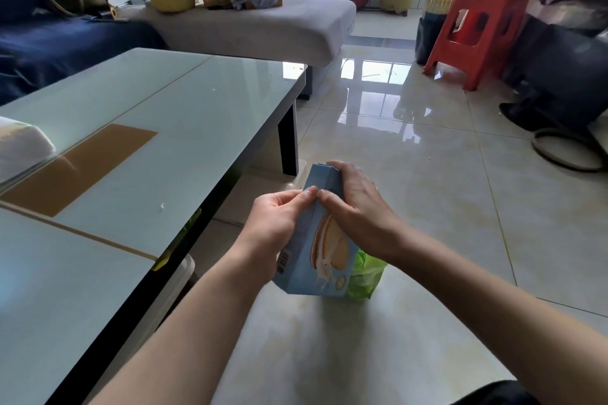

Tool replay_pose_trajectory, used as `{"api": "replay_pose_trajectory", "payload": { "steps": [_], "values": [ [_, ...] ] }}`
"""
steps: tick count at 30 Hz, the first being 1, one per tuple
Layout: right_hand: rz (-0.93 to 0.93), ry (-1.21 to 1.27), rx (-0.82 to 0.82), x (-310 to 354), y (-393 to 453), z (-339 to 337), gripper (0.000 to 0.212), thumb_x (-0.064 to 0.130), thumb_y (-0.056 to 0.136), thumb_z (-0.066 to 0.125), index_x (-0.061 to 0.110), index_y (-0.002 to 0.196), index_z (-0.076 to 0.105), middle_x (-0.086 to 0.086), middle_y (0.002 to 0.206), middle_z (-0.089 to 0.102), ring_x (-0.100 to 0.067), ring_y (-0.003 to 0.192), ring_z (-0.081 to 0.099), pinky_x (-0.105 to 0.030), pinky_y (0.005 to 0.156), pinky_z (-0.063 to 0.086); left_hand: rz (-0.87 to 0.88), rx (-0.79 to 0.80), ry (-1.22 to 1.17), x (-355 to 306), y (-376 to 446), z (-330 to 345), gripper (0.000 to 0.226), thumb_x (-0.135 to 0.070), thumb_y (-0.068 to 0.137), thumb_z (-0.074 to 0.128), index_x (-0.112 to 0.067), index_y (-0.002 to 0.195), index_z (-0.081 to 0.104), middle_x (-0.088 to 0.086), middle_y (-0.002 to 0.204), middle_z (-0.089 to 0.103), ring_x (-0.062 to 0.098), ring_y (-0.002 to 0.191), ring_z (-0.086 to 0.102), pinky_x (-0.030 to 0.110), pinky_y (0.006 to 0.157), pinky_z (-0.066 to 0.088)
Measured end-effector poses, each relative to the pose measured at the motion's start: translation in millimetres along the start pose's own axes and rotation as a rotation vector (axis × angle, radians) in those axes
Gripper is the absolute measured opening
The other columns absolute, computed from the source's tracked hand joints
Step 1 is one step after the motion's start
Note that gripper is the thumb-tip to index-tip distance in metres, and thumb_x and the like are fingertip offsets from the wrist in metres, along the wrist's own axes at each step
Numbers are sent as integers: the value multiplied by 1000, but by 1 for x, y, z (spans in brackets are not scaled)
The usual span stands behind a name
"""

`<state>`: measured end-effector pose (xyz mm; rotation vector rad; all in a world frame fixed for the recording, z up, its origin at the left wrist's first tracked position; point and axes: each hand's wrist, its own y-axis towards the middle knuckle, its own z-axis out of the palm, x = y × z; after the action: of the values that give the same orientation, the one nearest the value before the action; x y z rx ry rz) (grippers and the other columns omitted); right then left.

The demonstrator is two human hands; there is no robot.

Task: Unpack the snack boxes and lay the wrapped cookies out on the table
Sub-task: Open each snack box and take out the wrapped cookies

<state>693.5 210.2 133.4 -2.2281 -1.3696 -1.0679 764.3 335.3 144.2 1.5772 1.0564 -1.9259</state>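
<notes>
A glass-topped table (184, 115) with a dark frame fills the picture from nine to seven o'clock. On it a flat brown sheet (79, 168) lies toward nine o'clock, with a white block (19, 148) just beside it at the edge. Glossy pale floor tiles (427, 181) spread toward three o'clock, bearing a red stool (473, 33) at one o'clock.

- Two bare forearms reach forward, hands meeting close together.
- Left hand (276, 217): fingers curled, thumb and fingertips pinching the blue box's (317, 240) edge.
- Right hand (357, 204): palm down, fingers curled over the box's top, thumb tip beside the left thumb.
</notes>
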Motion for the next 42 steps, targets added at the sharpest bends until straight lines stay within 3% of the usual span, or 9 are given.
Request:
{"api": "replay_pose_trajectory", "payload": {
  "steps": [7, 13, 18, 21, 23, 27, 30, 34, 42],
  "values": [
    [57, 85, -54, -3, 4, 4, 70, 56, 57, 17, 18, 110, 42, -2, 107, 43, -24, 106, 42, -49, 102, 33, -65, -5, -77, 0, -8, 24, 12, -19, 89, 69, -8, 84, 71, 10, 74, 70, 23, 61, 65, 30, 59, 56],
    [22, 296, -80, 3, 2, 6, 56, 54, 58, 27, 19, 99, 44, -7, 99, 47, -28, 95, 47, -51, 88, 45, -22, -111, -123, -2, -11, 33, 11, -16, 84, 74, -11, 75, 71, 9, 70, 70, 23, 59, 64, 26, 55, 55],
    [65, 328, -23, 0, 1, -8, 48, 53, 85, 46, 20, 118, 51, -6, 113, 54, -22, 104, 53, -40, 87, 46, 52, -121, -162, -6, -10, 24, 15, -24, 81, 76, -10, 88, 75, 7, 79, 75, 21, 68, 69, 35, 66, 60],
    [112, 144, 40, -3, -1, -10, 35, 46, 98, 42, 16, 93, 58, -4, 90, 60, -23, 85, 56, -35, 70, 44, 101, -154, -149, -3, -8, 23, 6, -20, 84, 74, -15, 87, 76, 4, 79, 76, 17, 69, 68, 33, 67, 59],
    [146, 242, 69, 2, -3, -7, 41, 47, 92, 42, 11, 88, 61, -7, 86, 63, -25, 81, 59, -40, 74, 50, 130, -158, -123, 0, -8, 26, 5, -16, 87, 72, -18, 88, 76, 4, 82, 76, 16, 71, 68, 33, 69, 59],
    [92, 411, 28, 6, -4, -8, 28, 33, 84, 39, 14, 67, 49, -4, 67, 50, -18, 63, 47, -36, 60, 41, 140, -101, -118, -3, -6, 28, 32, -18, 94, 63, -20, 126, 63, -2, 101, 74, 15, 82, 72, 31, 73, 60],
    [-25, 319, 75, 4, -8, -6, 33, 29, 86, 32, 9, 80, 58, -11, 74, 61, -23, 64, 52, -36, 60, 43, 69, -8, -130, -9, -9, 27, 41, -28, 99, 55, -35, 138, 49, -13, 102, 65, 20, 84, 70, 29, 61, 60],
    [-92, 193, 91, 2, -8, -4, 49, 33, 85, 25, 12, 111, 61, -11, 93, 67, -26, 82, 60, -38, 73, 50, 83, -10, -152, -12, -11, 24, 29, -23, 99, 54, -25, 127, 61, -7, 100, 65, 30, 83, 71, 34, 58, 61],
    [-73, 265, 41, 6, -9, -1, 38, 31, 85, 29, 15, 92, 63, -8, 86, 67, -23, 76, 59, -34, 66, 48, 141, -55, -135, -9, -8, 23, 32, -18, 96, 59, -19, 128, 63, 8, 112, 70, 36, 86, 72, 35, 56, 60]
  ]
}}
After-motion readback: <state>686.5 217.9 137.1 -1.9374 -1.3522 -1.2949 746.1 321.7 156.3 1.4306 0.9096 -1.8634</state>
